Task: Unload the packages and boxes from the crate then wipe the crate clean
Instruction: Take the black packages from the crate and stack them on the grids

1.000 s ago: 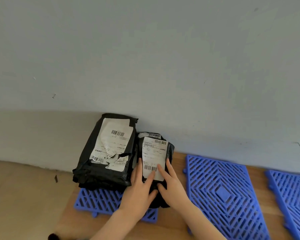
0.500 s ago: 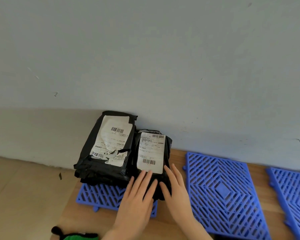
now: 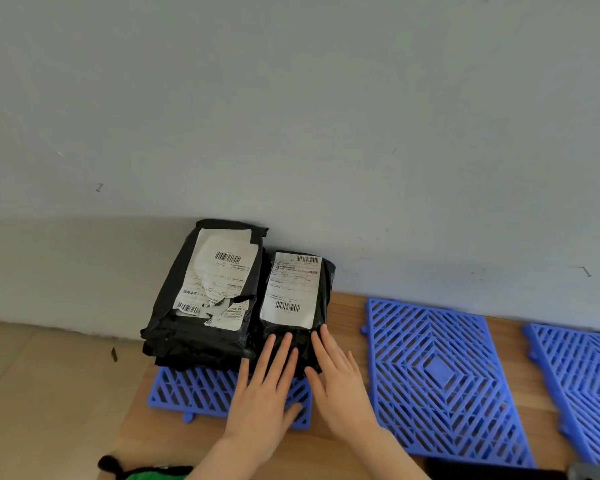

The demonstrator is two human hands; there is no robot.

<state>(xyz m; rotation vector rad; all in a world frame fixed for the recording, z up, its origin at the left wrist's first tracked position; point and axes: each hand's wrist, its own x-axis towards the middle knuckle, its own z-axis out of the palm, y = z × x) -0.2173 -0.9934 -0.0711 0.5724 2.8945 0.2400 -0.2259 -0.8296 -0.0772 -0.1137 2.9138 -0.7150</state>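
Two black plastic mail packages with white barcode labels lie side by side on a blue grid panel (image 3: 187, 393) against the wall. The large package (image 3: 205, 299) is on the left, its label torn. The small package (image 3: 293, 292) lies to its right. My left hand (image 3: 267, 393) and my right hand (image 3: 336, 382) rest with straight fingers on the near end of the small package, side by side. No crate is in view.
A second blue grid panel (image 3: 440, 379) lies to the right on the wooden surface (image 3: 343, 306), and a third (image 3: 582, 386) at the right edge. A green and black object (image 3: 142, 472) shows at the bottom edge. Tan floor (image 3: 42, 393) lies left.
Both hands have slid back toward me along the small package, from its label down to its near end. The package now lies flat beside the large one.
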